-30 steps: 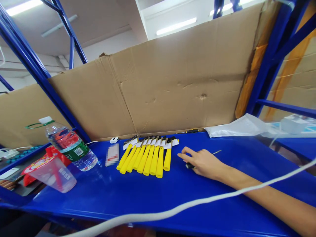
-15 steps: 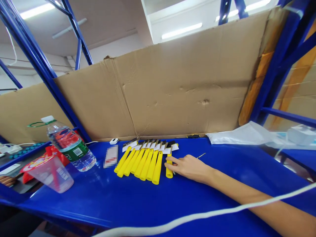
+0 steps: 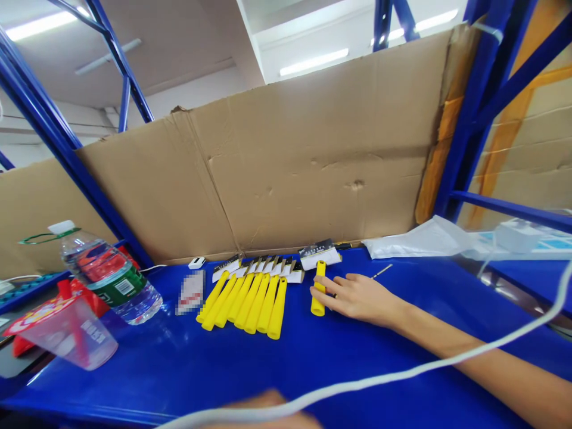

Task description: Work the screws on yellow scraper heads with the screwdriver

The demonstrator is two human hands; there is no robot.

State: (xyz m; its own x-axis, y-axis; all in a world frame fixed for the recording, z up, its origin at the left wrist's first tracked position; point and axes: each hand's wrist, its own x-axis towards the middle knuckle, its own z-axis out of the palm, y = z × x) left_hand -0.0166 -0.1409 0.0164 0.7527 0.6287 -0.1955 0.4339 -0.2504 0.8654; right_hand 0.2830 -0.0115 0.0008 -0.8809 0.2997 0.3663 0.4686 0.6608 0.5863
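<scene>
My right hand has its fingers closed around the yellow handle of a tool whose head is covered by a black-and-white card sleeve. The hidden head leaves the exact kind of tool unclear. To the left of that hand, a row of several similar yellow-handled tools lies fanned on the blue tabletop, card ends toward the back. My left hand shows only as a blur at the bottom edge, partly behind a white cable; its fingers cannot be made out.
A white cable crosses the foreground. On the left stand a tilted-looking water bottle and a plastic cup. A small blurred packet lies near the row. White plastic packaging is at the back right, before a cardboard wall.
The tool in my right hand has shifted away from the row, and its card sleeve now faces me more fully. My left hand has come in at the bottom. The view has moved slightly.
</scene>
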